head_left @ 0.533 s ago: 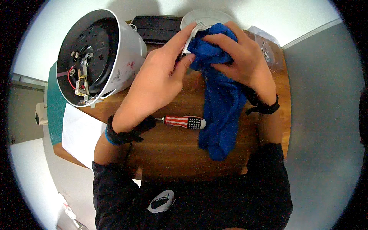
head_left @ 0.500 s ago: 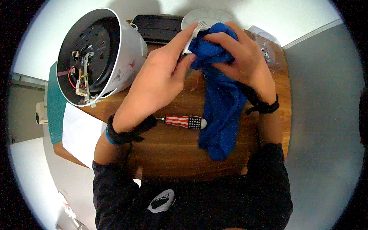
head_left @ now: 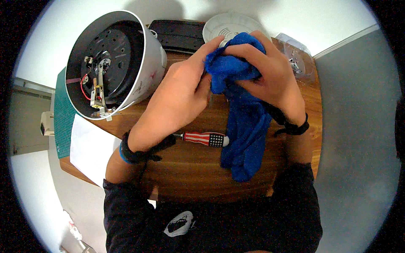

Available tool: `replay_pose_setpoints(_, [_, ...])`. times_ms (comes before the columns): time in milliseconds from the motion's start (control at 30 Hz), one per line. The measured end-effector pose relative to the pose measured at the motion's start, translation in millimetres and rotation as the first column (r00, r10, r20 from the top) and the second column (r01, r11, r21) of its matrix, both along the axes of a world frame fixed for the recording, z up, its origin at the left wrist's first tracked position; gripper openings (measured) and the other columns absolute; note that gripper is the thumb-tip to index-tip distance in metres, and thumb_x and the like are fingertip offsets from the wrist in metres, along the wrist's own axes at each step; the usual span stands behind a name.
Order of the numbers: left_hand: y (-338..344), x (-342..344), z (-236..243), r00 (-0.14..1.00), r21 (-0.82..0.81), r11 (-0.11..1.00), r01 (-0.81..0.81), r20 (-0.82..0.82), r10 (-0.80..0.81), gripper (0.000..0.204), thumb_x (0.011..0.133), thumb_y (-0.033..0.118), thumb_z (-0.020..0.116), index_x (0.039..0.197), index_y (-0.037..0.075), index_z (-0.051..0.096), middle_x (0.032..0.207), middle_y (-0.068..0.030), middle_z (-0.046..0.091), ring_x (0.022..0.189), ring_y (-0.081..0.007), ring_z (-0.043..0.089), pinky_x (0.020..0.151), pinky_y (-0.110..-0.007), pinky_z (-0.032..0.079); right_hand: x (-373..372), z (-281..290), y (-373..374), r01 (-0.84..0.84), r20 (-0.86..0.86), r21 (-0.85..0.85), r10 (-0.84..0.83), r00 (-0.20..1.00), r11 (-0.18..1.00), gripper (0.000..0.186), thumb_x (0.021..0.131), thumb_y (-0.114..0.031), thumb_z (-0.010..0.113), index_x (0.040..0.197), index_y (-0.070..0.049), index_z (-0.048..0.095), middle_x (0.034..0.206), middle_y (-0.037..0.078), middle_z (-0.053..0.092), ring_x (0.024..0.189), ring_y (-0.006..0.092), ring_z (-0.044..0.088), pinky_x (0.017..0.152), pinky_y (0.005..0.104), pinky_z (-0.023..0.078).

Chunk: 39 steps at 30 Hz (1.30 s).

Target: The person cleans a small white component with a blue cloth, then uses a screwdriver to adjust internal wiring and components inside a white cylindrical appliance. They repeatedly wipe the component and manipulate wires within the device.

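My right hand point(head_left: 274, 69) is closed round a bunched blue cloth point(head_left: 247, 126), whose long end hangs down over the table. Opposite it, my left hand point(head_left: 179, 92) grips a white-edged part from the side, fingers bent. The cloth now covers nearly all of that part, so its shape is hidden. Below the hands lies a screwdriver point(head_left: 205, 138) with a red, white and dark flag-patterned handle, its shaft running under my left wrist. The cloth's hanging end is beside the handle's pale tip.
An opened white appliance housing point(head_left: 154, 63) with exposed wiring lies on its side at the left. Behind my hands are a black panel point(head_left: 179, 36) and a round whitish lid point(head_left: 213, 29). A clear tray point(head_left: 306, 63) holds small parts. White paper point(head_left: 90, 147) overlaps a green mat point(head_left: 62, 126).
The blue cloth has moved leftward over the white-edged part and now hides it. Both hands stay close together, and the whole view has shifted slightly.
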<state>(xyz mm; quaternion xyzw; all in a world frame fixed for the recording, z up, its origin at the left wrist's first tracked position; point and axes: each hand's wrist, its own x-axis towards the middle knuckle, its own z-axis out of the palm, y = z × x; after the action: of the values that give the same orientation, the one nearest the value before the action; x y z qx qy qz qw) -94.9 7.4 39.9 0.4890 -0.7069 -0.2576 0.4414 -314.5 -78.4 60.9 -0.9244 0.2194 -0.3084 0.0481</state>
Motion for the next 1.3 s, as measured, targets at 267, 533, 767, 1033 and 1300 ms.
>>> replay_pose_setpoints(267, [-11,1,-11,0.987,-0.21,0.975,-0.077,-0.157,0.044,0.051,0.1,-0.002,0.065,0.149,0.007,0.055,0.111,-0.0273,0.073,0.096,-0.0422,0.074,0.081,-0.041,0.056,-20,8,-11,0.171,-0.047,0.154,-0.166,0.985,0.973,0.05,0.077,-0.009,0.083,0.124,-0.015,0.067,0.119,0.015,0.066,0.109,0.0401,0.069,0.091,0.0457,0.058])
replay_pose_setpoints(533, [-4,4,8,0.973,0.01,0.996,-0.085,-0.213,0.085,0.049,0.107,-0.003,0.056,0.155,0.005,0.049,0.13,-0.0147,0.073,0.118,-0.0151,0.068,0.101,-0.029,0.051,-35,6,-18,0.131,0.053,0.388,-0.164,0.985,0.912,0.049,0.077,0.003,0.076,0.123,-0.008,0.066,0.115,0.008,0.067,0.112,0.0251,0.066,0.1,0.0347,0.052])
replay_pose_setpoints(767, [-6,-7,-6,0.945,-0.094,0.995,0.015,-0.325,-0.045,0.048,0.095,-0.009,0.059,0.139,0.006,0.049,0.121,-0.0135,0.071,0.101,-0.02,0.07,0.079,-0.03,0.053,-28,6,-19,0.042,0.063,0.456,-0.08,0.995,0.889,0.051,0.074,0.006,0.076,0.122,-0.008,0.065,0.111,0.007,0.067,0.113,0.0226,0.065,0.099,0.0347,0.052])
replay_pose_setpoints(1033, [-3,-2,-6,0.819,0.275,0.897,0.345,-0.554,-0.146,0.051,0.097,-0.004,0.063,0.144,0.009,0.048,0.122,-0.0047,0.068,0.11,-0.0106,0.064,0.093,-0.026,0.05,-15,6,-7,-0.033,0.004,0.233,0.033,0.999,0.972,0.058,0.065,0.006,0.079,0.119,-0.013,0.068,0.123,0.014,0.064,0.121,0.0391,0.065,0.103,0.0417,0.053])
replay_pose_setpoints(1300, [-1,-6,-8,0.698,0.273,0.855,0.441,-0.703,-0.136,0.05,0.103,0.003,0.063,0.148,0.006,0.041,0.13,-0.0091,0.067,0.107,-0.0117,0.064,0.091,-0.028,0.051,-11,2,-14,-0.21,0.118,0.1,0.198,0.973,0.972,0.058,0.063,0.011,0.073,0.114,-0.016,0.07,0.142,0.018,0.058,0.136,0.0425,0.056,0.113,0.0446,0.048])
